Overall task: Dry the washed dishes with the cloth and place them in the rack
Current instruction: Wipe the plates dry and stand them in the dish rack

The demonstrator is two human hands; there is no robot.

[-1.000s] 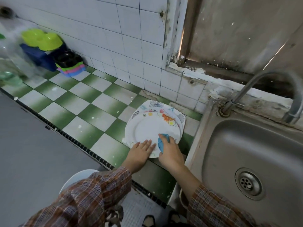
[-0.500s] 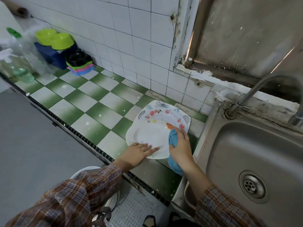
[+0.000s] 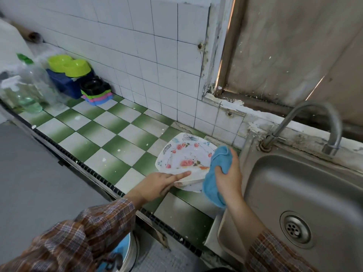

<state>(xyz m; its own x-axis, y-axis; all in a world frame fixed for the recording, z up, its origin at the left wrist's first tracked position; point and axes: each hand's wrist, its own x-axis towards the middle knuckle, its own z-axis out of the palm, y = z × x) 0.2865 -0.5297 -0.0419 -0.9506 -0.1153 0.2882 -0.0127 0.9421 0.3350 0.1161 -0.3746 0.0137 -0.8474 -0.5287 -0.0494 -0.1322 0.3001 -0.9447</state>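
Mid-drying: left hand (image 3: 157, 185) steadies the plate (image 3: 186, 154) on the bench (image 3: 110, 138) with straight fingers (image 3: 181, 174), right hand (image 3: 228, 173) clutches the cloth (image 3: 213, 187) at its rim, so the next move is probably a wipe across its face

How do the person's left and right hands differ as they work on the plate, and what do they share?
The left hand has straight fingers laid on the plate's near rim; the right hand curls its fingers round a blue cloth. The left hand touches the plate bare; the right hand holds the cloth against its right side. The left hand is over the counter; the right hand beside the sink. Both emerge from plaid sleeves.
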